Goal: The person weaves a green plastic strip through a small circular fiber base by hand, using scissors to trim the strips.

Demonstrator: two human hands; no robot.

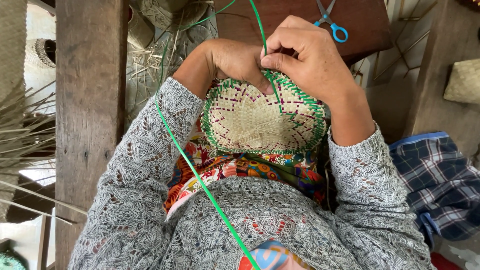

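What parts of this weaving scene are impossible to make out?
Head view:
- Left hand: fingers hidden behind the woven piece.
- Green strip: both ends run off the frame edges.
- Scissors: blades cut off by the top edge.
- Woven piece's far rim: covered by the right hand.

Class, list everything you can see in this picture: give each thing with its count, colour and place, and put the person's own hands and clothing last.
Woven basket: one, pale straw with green and purple edging, on the lap.
Green strip: one, green, running from the basket rim down across the lap.
Scissors: one pair, blue handles, on the brown board at top.
Wooden post: one, weathered brown, at left.
Checked cloth: one, blue plaid, at right.
Loose straw: many strips, pale, far left.
Small woven piece: one, straw, far right.
Left hand: behind the basket rim.
Right hand: pinching the green strip at the rim.
Sleeves: two, grey knit.
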